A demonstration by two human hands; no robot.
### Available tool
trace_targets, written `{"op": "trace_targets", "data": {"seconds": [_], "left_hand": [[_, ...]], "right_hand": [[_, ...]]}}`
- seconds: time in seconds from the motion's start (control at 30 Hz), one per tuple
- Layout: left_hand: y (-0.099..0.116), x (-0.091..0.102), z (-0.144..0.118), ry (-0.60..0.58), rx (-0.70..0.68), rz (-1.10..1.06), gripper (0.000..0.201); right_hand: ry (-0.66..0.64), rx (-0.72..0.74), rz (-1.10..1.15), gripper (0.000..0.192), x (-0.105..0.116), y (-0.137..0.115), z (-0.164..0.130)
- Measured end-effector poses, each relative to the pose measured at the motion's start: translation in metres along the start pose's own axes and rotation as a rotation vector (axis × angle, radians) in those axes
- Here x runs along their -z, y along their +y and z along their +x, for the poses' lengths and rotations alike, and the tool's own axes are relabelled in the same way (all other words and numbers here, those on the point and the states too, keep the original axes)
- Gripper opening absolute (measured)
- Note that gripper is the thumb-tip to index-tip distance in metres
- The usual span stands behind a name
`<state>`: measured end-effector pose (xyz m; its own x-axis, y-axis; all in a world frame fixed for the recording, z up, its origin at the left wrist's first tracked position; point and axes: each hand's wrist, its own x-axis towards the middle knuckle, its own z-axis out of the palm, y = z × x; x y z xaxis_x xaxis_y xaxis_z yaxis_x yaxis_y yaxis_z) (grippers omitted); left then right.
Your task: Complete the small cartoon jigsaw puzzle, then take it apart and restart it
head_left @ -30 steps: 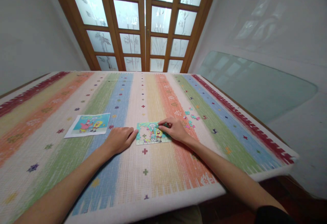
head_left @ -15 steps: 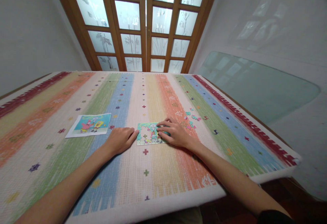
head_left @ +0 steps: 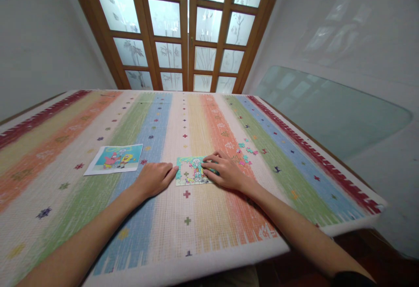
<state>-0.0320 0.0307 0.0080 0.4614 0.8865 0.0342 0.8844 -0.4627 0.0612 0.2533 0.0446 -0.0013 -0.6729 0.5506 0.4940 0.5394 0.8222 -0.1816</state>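
A small cartoon jigsaw puzzle (head_left: 190,172) lies flat on the striped tablecloth (head_left: 203,226), partly assembled with a gap in its left half. My right hand (head_left: 224,171) rests on the puzzle's right side, fingers spread and pressing down, covering that part. My left hand (head_left: 153,179) lies palm down on the cloth, its fingertips touching the puzzle's left edge. Several loose puzzle pieces (head_left: 247,152) are scattered just beyond my right hand.
A printed reference picture (head_left: 114,159) with the same cartoon figures lies to the left of my left hand. The table's right edge (head_left: 327,165) drops off beside a glass pane. Wooden doors with frosted glass (head_left: 186,34) stand behind the table.
My right hand went from pinching at the puzzle's top right corner to lying flat with fingers spread on its right side. My left hand stayed put.
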Motion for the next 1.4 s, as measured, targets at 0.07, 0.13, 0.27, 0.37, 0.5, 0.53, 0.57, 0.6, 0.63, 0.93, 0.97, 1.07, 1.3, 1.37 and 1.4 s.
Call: {"op": "trace_targets", "data": {"seconds": [0.07, 0.13, 0.27, 0.37, 0.5, 0.53, 0.57, 0.6, 0.63, 0.93, 0.97, 1.07, 1.3, 1.37, 1.4], "left_hand": [[-0.0001, 0.0, -0.0001, -0.003, 0.003, 0.001, 0.059], [-0.0003, -0.0002, 0.0, 0.0, 0.006, -0.004, 0.059], [-0.0006, -0.0007, 0.0003, 0.005, 0.009, -0.022, 0.058], [-0.0006, -0.0007, 0.0001, 0.014, 0.003, -0.029, 0.058], [-0.001, -0.0014, -0.0006, 0.04, -0.011, -0.035, 0.06], [-0.0012, -0.0017, -0.0007, 0.044, -0.011, -0.032, 0.06], [-0.0013, -0.002, -0.0008, 0.046, -0.011, -0.03, 0.06], [-0.0015, -0.0023, -0.0009, 0.049, -0.012, -0.028, 0.06], [-0.0016, -0.0025, -0.0008, 0.052, -0.012, -0.027, 0.06], [-0.0009, -0.002, 0.0002, 0.024, -0.005, -0.019, 0.058], [-0.0008, -0.002, 0.0002, 0.025, -0.004, -0.02, 0.058], [-0.0009, -0.002, -0.0003, 0.031, -0.004, -0.025, 0.057], [-0.0013, -0.0014, -0.001, 0.035, -0.004, -0.034, 0.057], [-0.0012, -0.0014, -0.0009, 0.041, -0.003, -0.038, 0.059], [-0.0011, -0.0014, -0.0008, 0.046, -0.004, -0.041, 0.059]], "right_hand": [[-0.004, -0.002, 0.003, 0.024, 0.0003, -0.0003, -0.0001], [-0.007, -0.006, 0.007, 0.025, 0.0003, -0.0005, -0.0003], [-0.011, -0.012, 0.014, 0.025, 0.0004, -0.0011, 0.0002], [-0.01, -0.015, 0.022, 0.025, 0.0014, -0.0018, 0.0011], [-0.028, -0.027, 0.005, 0.025, 0.0027, -0.002, 0.0011], [-0.033, -0.028, 0.0, 0.026, 0.0027, -0.0019, 0.0008], [-0.038, -0.03, -0.004, 0.026, 0.0026, -0.0018, 0.0005], [-0.043, -0.034, -0.007, 0.026, 0.0023, -0.0017, 0.0002], [-0.047, -0.037, -0.007, 0.026, 0.0019, -0.0015, -0.0001], [-0.078, -0.035, 0.036, 0.028, -0.0001, 0.0005, 0.0003], [-0.078, -0.037, 0.04, 0.028, 0.0005, 0.0004, 0.0005], [-0.068, -0.037, 0.037, 0.027, 0.0022, 0.0001, 0.0006], [-0.11, -0.034, -0.018, 0.025, 0.0029, -0.0002, 0.0001], [-0.114, -0.027, -0.017, 0.025, 0.0023, 0.0005, -0.0004], [-0.112, -0.027, -0.008, 0.025, 0.002, 0.0009, -0.0008]]}}
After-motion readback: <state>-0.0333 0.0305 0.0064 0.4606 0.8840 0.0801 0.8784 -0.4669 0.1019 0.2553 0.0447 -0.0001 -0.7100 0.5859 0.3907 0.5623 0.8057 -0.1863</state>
